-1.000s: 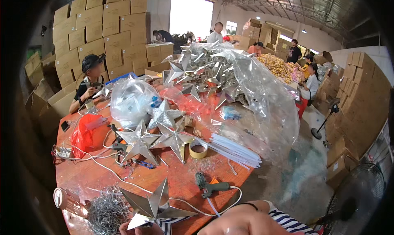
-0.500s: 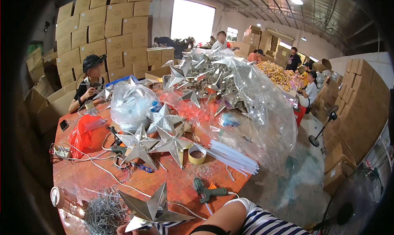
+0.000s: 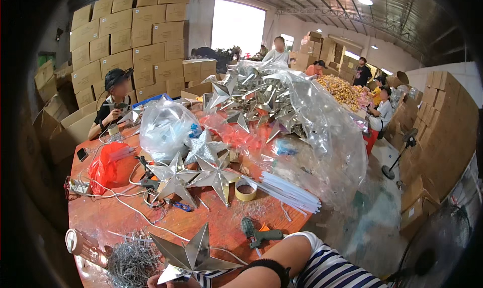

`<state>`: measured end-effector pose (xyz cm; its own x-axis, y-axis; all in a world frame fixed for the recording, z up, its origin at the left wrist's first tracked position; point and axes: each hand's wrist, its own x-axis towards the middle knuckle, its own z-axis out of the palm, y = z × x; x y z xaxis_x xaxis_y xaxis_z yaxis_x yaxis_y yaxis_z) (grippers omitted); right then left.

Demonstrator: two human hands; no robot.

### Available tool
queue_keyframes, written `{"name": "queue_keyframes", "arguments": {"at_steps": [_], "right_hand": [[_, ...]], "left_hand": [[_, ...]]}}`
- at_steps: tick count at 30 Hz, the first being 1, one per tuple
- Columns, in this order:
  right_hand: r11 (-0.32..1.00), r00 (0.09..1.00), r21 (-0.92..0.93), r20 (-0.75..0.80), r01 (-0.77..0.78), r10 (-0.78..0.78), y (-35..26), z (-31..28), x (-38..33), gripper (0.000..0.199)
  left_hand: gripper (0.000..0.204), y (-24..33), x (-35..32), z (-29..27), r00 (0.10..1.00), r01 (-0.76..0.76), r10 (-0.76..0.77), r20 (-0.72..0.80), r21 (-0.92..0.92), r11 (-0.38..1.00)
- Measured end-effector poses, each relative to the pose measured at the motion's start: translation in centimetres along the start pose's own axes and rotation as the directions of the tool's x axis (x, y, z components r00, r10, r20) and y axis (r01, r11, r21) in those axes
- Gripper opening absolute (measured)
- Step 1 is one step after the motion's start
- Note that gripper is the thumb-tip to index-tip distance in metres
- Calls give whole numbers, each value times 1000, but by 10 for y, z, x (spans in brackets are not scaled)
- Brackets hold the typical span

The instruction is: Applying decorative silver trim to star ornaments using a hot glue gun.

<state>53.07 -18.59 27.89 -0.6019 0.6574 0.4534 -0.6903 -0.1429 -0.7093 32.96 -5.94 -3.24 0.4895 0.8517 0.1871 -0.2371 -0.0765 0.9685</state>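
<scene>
Foreground star (image 3: 195, 253): looked like thin metallic sheet, mirror-glossy and smooth between crisp folds.
Glittered star (image 3: 204, 148): had a rough, sparkling silver coat.
Tinsel heap (image 3: 133, 259): was metallic, wiry and rough all over.
Worktop (image 3: 201, 220): had a scuffed red face with a soft sheen; its material could not be told.
Glue gun (image 3: 266, 235): had a matt green plastic body.
Glue sticks (image 3: 289, 192): were translucent and smooth, faintly glossy.
Clear plastic film (image 3: 329, 137): was glossy and crinkled.
Red bag (image 3: 104, 168): was thin, crumpled plastic, lightly shiny.
Cartons (image 3: 116, 25): were matt brown cardboard.
Striped sleeve (image 3: 334, 268): was soft, matt cloth.
</scene>
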Motion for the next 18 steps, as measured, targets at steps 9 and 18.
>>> {"name": "queue_keyframes", "arguments": {"at_steps": [9, 18], "right_hand": [[940, 942, 63, -36, 336, -334, 36, 11, -15, 73], [908, 917, -144, -6, 394, -399, 10, 8, -6, 72]], "left_hand": [[31, 48, 5, 48, 993, 121, -121, 4, -11, 993], [30, 70, -5, 65, 965, 258, -259, -47, -24, 966]]}}
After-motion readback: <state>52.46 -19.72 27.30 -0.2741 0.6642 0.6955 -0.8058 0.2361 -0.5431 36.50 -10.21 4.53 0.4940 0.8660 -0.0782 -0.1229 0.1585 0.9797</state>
